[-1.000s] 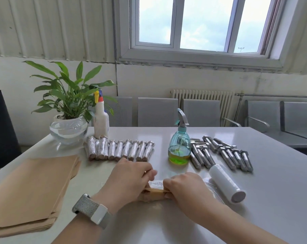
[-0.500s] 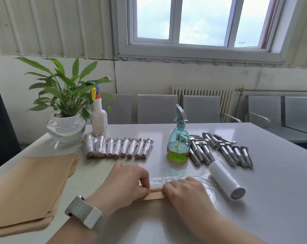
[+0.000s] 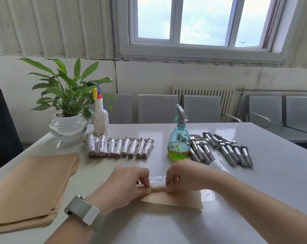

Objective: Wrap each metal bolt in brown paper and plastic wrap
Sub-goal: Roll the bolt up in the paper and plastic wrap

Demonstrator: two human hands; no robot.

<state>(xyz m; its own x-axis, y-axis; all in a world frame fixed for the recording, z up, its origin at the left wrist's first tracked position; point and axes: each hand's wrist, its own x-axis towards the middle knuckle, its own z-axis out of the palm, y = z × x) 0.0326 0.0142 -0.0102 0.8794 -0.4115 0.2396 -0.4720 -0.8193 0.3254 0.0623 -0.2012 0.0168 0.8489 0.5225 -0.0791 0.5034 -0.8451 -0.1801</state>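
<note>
Your left hand (image 3: 126,184) and your right hand (image 3: 182,176) meet at the near middle of the table (image 3: 272,182). Both have the fingers curled, and each pinches one end of a rolled brown paper (image 3: 158,188) that lies between them. The bolt inside this roll is hidden, so you cannot see it. The loose part of the same paper sheet (image 3: 173,199) lies flat on the table, toward the near edge. A sheet of clear plastic wrap (image 3: 157,179) lies just behind the roll, and it goes under your right hand toward the white roll of wrap (image 3: 218,164) on the right. You wear a watch with a woven band (image 3: 84,210) on the left wrist.

The stack of brown paper sheets (image 3: 29,187) lies at the left edge of the table. The wrapped bolts (image 3: 119,146) stand in one row toward the far left side, side by side and touching. The bare metal bolts (image 3: 225,148) lie in a group toward the far right side. The teal spray bottle (image 3: 179,140) with green liquid stands between these two groups, just beside the bare bolts. A white spray bottle (image 3: 100,117) and a plant in a glass bowl (image 3: 68,124) stand at the far left corner.
</note>
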